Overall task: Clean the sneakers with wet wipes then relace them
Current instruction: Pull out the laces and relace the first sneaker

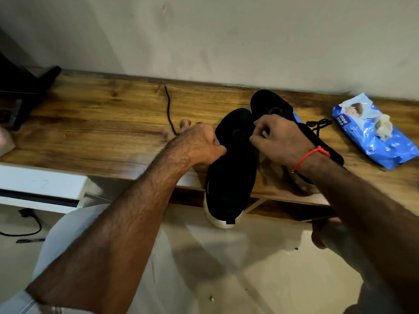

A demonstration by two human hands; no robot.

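Two black sneakers lie on the wooden table (pixel 90 123). The near sneaker (pixel 233 168) has a white sole and its heel hangs over the table's front edge. The far sneaker (pixel 272 105) lies behind it to the right, partly hidden by my right hand. My left hand (pixel 197 143) grips the near sneaker's left side and pinches a black lace (pixel 169 107) that trails across the table toward the wall. My right hand (pixel 278 139) pinches something small at the near sneaker's lacing area; what it holds is hard to make out. More black lace (pixel 317 125) lies bunched beside the far sneaker.
A blue pack of wet wipes (pixel 371 134) with a crumpled used wipe (pixel 384 126) on it lies at the table's right end. A dark object (pixel 22 91) stands at the far left. A wall runs behind the table. A white drawer unit (pixel 40 186) sits below left.
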